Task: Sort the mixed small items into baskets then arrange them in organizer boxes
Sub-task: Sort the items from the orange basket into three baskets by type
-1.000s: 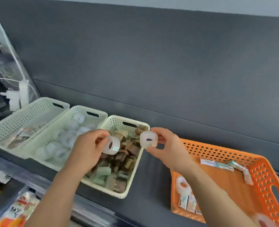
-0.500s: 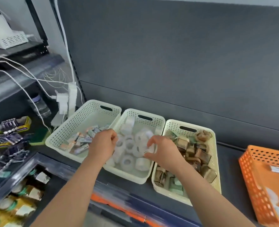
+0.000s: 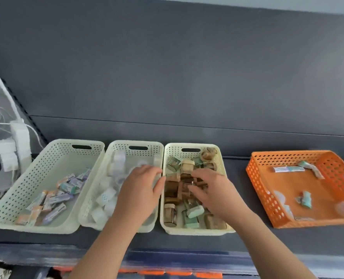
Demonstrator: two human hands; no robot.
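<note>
Three cream baskets sit side by side on the dark shelf, long sides running near to far, handle slots at the far end. The left basket has flat packets lying every which way. My left hand hovers over the middle basket full of white rolls, fingers relaxed and nothing in them. The right hand is over the right basket of brown and green blocks, fingers spread and pointing left. The orange basket is further right, lying crosswise.
</note>
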